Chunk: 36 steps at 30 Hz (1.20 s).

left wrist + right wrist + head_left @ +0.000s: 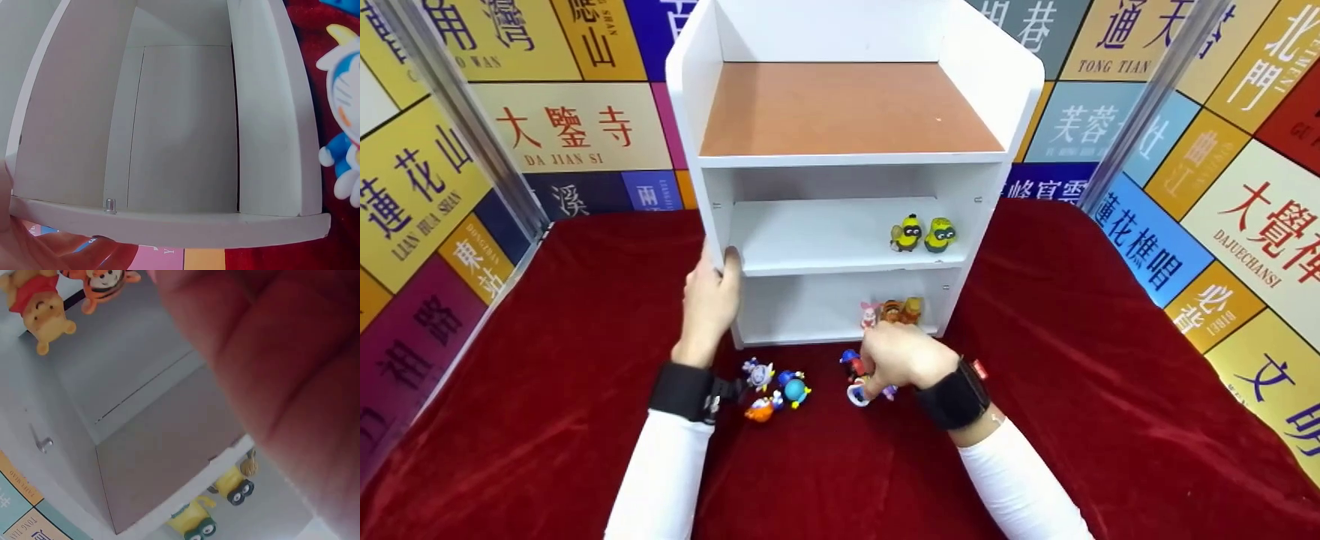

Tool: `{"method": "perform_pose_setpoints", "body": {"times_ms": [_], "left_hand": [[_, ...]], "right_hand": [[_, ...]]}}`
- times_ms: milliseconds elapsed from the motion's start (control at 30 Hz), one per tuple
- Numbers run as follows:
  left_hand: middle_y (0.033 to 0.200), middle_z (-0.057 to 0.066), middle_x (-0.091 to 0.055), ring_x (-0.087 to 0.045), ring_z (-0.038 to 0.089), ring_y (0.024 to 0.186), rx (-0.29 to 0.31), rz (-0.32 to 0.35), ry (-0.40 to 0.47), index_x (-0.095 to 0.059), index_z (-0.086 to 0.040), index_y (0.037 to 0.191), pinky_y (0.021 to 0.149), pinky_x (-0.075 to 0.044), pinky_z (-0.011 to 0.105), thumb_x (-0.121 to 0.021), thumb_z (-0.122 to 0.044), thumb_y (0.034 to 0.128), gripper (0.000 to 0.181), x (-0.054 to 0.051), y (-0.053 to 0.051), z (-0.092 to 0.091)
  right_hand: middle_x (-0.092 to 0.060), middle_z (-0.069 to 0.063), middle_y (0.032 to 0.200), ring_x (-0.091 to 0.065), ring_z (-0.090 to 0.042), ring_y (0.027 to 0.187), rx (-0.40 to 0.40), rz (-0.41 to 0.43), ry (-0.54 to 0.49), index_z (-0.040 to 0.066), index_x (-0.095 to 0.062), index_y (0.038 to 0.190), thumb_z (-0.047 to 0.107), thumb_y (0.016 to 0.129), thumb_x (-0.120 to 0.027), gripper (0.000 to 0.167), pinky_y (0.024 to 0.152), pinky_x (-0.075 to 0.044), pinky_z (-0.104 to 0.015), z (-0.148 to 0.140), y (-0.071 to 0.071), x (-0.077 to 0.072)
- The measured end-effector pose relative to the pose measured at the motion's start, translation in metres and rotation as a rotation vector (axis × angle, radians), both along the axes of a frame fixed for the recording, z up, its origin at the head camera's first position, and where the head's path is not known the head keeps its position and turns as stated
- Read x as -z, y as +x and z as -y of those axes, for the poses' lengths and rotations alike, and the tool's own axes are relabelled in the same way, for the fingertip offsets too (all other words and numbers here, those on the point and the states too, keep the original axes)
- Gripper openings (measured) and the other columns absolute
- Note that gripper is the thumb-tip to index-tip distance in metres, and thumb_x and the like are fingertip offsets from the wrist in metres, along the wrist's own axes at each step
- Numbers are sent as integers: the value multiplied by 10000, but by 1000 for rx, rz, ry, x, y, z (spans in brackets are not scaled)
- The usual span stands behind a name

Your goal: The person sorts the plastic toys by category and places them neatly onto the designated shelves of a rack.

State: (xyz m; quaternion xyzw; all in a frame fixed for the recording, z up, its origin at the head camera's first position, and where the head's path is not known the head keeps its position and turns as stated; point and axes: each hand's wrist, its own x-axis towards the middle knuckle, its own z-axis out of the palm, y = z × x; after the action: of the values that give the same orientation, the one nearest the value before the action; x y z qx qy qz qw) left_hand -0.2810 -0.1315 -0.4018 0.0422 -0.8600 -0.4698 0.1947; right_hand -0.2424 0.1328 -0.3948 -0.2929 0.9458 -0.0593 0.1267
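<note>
**Right hand over toys**

Red, blue and white, they lie on the red cloth before the white shelf, partly hidden by your bent fingers; I can't tell if you hold one. Your left hand grips the shelf's side. Goggled yellow figures stand mid-shelf. Wall panels read "TONG TIAN", "DA JIAN SI".

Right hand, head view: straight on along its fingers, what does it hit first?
Probably the small white-and-blue figurine right by the fingertips of the right hand; depth is unclear from above, so they may already be touching.
</note>
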Motion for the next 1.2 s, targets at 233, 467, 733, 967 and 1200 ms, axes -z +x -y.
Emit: {"method": "perform_pose_setpoints", "body": {"times_ms": [233,467,733,967,1200], "left_hand": [[1120,230,-655,-627,368,874,5,1,-4,-426,-200,1501,752,-547,560,-420,-376,1039,494,1,-1,1],[1077,216,-655,-615,345,819,5,-7,-4,-434,-189,1492,705,-548,522,-420,-374,1038,490,1,0,1],[989,199,-640,-594,327,783,11,-17,0,-427,-195,1504,682,-535,497,-426,-361,1037,495,2,-1,1],[1096,210,-649,-612,355,874,7,-7,8,-432,-206,1493,758,-538,554,-420,-389,1033,495,0,-2,1],[932,159,-613,-576,310,764,8,-11,8,-459,-200,1453,664,-522,476,-419,-379,1037,455,1,-1,1]], "right_hand": [[-553,44,625,-518,-166,662,49,-6,78,145,-606,562,322,622,-940,383,596,-415,-333,6,-3,7],[-582,-19,728,-566,-206,736,90,-10,119,126,-587,624,350,612,-947,425,676,-501,-420,11,-4,12],[-611,-48,779,-608,-244,791,123,-11,120,124,-578,679,372,608,-952,454,728,-539,-447,13,-4,18],[-574,-27,799,-594,-226,769,161,30,147,157,-575,674,404,615,-947,451,728,-541,-438,14,-5,18],[-603,-36,798,-601,-260,818,132,27,154,138,-578,695,377,610,-955,455,760,-542,-455,15,-6,19]]}}
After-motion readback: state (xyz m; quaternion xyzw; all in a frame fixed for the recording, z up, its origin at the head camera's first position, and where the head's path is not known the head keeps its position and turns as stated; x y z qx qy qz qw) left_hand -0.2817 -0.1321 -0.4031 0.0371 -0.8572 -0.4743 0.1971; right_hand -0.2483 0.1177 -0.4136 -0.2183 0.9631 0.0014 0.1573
